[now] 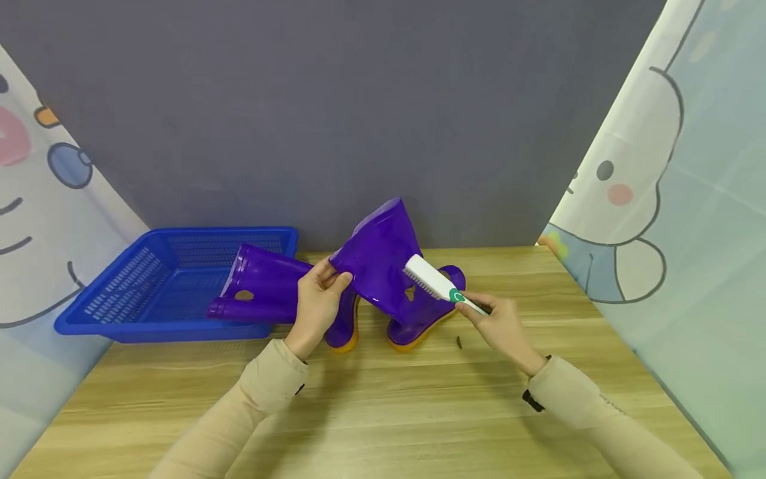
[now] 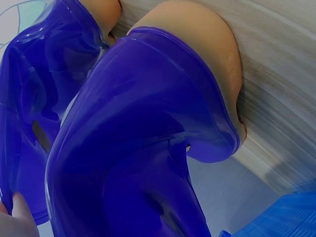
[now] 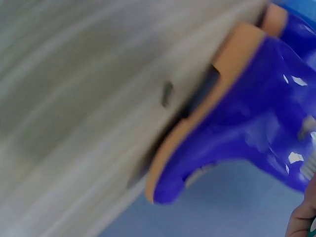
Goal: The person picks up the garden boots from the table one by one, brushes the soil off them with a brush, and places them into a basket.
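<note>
Just right of the blue basket (image 1: 179,332) on the tabletop (image 1: 413,419), the other purple boot (image 1: 272,283) has its shaft reaching across the basket's right end in the head view. Farther right of the basket is the purple boot (image 1: 380,259), its upper edge pinched by the left hand's (image 1: 317,303) fingers, while the right hand's (image 1: 501,327) fingers are clamped on the white brush (image 1: 431,277), bristles towards that boot.

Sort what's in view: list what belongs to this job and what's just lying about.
Part of the job:
white brush, in the right hand
purple boot, pinched by the left hand
probably the other purple boot

Apparently just lying about:
blue basket
dark speck on the table
</note>
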`<state>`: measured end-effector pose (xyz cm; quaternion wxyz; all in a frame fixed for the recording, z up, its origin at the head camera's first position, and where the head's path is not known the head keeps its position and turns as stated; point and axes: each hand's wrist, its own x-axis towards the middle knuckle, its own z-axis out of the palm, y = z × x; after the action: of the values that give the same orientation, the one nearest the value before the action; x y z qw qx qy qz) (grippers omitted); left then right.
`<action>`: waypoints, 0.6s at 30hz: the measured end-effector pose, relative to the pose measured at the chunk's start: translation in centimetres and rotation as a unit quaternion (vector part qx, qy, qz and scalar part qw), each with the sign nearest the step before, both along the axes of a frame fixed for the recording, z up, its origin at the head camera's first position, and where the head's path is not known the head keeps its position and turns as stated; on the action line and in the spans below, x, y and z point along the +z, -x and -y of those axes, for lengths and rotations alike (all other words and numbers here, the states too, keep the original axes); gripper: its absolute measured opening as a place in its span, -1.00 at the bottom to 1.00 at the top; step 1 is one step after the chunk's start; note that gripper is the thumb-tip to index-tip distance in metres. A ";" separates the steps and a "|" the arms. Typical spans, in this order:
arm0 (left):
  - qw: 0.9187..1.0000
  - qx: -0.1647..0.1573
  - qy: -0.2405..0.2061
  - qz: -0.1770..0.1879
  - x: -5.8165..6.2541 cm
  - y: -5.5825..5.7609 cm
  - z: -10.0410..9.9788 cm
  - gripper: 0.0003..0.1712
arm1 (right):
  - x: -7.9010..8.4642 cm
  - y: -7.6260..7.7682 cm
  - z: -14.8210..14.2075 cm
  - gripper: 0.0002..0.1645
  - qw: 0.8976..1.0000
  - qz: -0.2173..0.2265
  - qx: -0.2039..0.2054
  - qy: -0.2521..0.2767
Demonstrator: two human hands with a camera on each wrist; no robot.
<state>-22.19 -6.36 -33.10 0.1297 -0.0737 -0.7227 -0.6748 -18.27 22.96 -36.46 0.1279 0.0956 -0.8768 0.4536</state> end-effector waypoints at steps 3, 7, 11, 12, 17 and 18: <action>1.000 -0.004 0.003 -0.001 0.1 -0.1 0.0 -0.56 | -1.0 0.1 0.6 -0.64 1.000 -0.007 0.015 -0.001; 1.000 0.003 0.002 -0.004 0.2 -0.1 0.2 -0.57 | -1.9 -0.2 0.9 -0.67 1.000 -0.006 0.030 -0.002; 1.000 0.006 0.002 0.001 0.2 -0.1 0.4 -0.58 | -2.1 -0.6 0.8 -0.69 0.999 -0.005 0.034 0.003; 1.000 0.005 0.002 0.001 0.2 -0.1 0.4 -0.58 | -2.0 -0.7 0.8 -0.70 0.999 -0.004 0.032 0.003; 1.000 0.004 0.000 0.003 0.2 -0.2 0.5 -0.60 | -2.2 -0.9 0.6 -0.69 1.000 -0.009 0.025 -0.014; 1.000 0.003 0.002 0.004 0.2 -0.2 0.5 -0.60 | -2.2 -1.0 0.5 -0.68 1.000 -0.009 0.025 -0.016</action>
<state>-21.98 -6.89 -32.88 0.1284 -0.0688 -0.7245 -0.6737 -17.29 22.46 -38.70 0.1231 0.1239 -0.8800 0.4417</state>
